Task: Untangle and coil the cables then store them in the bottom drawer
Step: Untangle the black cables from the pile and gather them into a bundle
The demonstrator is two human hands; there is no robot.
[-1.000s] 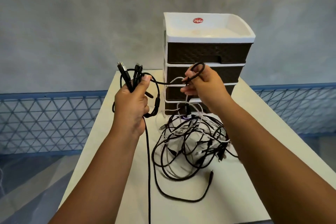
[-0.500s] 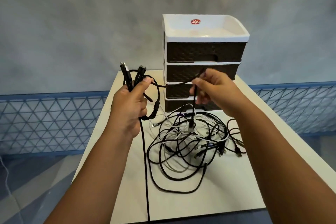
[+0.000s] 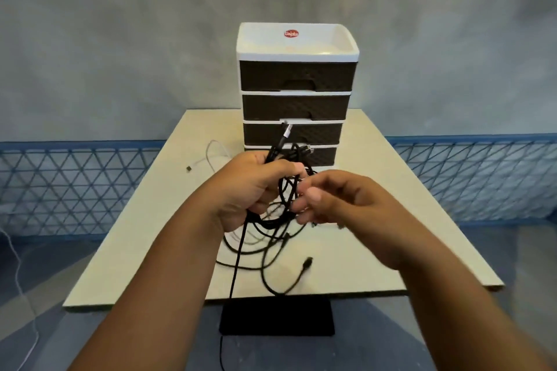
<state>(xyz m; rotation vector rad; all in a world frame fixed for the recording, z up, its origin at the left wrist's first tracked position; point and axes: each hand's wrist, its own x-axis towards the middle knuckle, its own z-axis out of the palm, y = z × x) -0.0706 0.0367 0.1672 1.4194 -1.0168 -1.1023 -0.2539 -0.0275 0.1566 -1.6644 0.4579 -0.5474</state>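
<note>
The left hand point(image 3: 241, 190) grips the black cables point(image 3: 286, 196) in curled fingers, while the right hand's point(image 3: 340, 202) fingers pinch a strand just right of it.

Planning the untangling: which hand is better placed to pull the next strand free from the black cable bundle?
Right. The left hand grips the black cable bundle, anchoring it. The right hand has its fingertips at the strands beside it, so it can probably tease one out.

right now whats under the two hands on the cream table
Black and white tangled cables lie on the cream table, partly covered by the left hand and right hand, which hide the pile's middle.
</note>
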